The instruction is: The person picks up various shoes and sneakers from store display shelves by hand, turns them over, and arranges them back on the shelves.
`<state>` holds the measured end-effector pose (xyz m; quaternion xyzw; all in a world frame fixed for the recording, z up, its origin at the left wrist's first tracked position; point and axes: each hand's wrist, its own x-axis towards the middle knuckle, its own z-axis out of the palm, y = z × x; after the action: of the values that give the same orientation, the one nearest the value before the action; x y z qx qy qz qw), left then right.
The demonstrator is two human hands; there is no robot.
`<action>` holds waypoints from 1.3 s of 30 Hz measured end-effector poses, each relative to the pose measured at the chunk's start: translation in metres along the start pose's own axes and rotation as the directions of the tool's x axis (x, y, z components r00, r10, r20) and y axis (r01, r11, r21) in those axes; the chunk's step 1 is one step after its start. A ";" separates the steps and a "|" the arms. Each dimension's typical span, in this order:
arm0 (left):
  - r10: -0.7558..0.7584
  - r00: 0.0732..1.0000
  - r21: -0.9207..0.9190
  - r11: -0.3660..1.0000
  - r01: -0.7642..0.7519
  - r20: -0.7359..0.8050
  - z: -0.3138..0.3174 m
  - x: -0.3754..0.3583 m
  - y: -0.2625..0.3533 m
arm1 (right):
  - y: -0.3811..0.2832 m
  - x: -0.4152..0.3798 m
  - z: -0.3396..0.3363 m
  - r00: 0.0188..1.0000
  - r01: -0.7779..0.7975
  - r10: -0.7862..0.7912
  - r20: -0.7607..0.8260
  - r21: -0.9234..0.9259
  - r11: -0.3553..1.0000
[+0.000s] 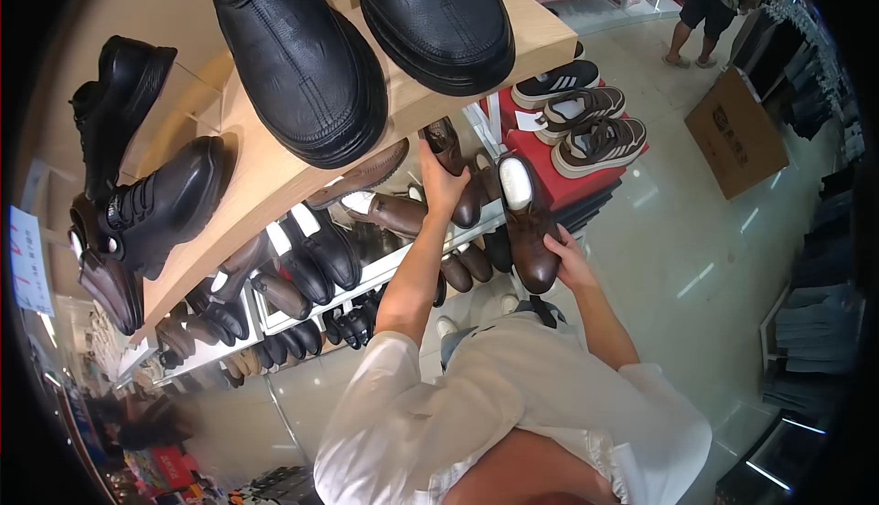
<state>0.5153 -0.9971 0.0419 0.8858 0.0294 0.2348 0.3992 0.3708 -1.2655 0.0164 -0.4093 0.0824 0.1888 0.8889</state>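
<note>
In my right hand [573,258] is a dark brown leather shoe [534,247], toe toward me, with white stuffing in its opening. My fingers close on its side near the toe. My left hand [445,184] reaches in under the upper wooden shelf and grips another dark brown leather shoe [468,203]; part of that shoe is covered by the hand. Beside it on the lower shelf lies a brown shoe [399,214] with white stuffing. Large black leather shoes [302,65] stand on the upper wooden shelf [540,36], above my left hand.
Sneakers [600,146] sit on red boxes [579,191] to the right of the shelf. Lower racks hold several dark shoes [325,249]. A cardboard box [737,134] stands on the tiled floor, with a person [714,10] beyond. Folded clothes [810,340] line the right.
</note>
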 end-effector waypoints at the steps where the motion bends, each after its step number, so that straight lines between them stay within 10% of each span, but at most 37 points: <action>1: -0.034 0.999 -0.028 0.999 0.034 0.022 0.000 -0.003 -0.002 | -0.004 0.008 0.002 1.000 -0.002 0.002 0.030 -0.005 1.000; 17: 0.004 0.999 0.110 0.994 0.001 -0.049 0.012 -0.017 -0.008 | -0.031 0.172 0.034 0.963 -0.192 0.168 0.211 0.099 0.976; 20: 0.024 1.000 0.130 0.991 -0.022 -0.011 0.006 -0.017 -0.004 | -0.037 0.185 0.020 0.889 -0.422 0.380 0.254 0.140 0.896; 34: -0.049 0.990 0.152 0.988 0.028 0.133 -0.004 -0.019 -0.008 | -0.004 0.192 0.012 0.986 0.071 -0.026 0.166 -0.273 0.960; 39: -0.106 0.989 0.187 0.979 0.086 0.100 -0.004 -0.020 0.004 | 0.017 0.167 0.043 0.813 0.360 -0.565 0.141 -0.885 0.297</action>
<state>0.4959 -1.0017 0.0388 0.9277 0.0715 0.1629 0.3283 0.5162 -1.1783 -0.0176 -0.8297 -0.0622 -0.1040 0.5449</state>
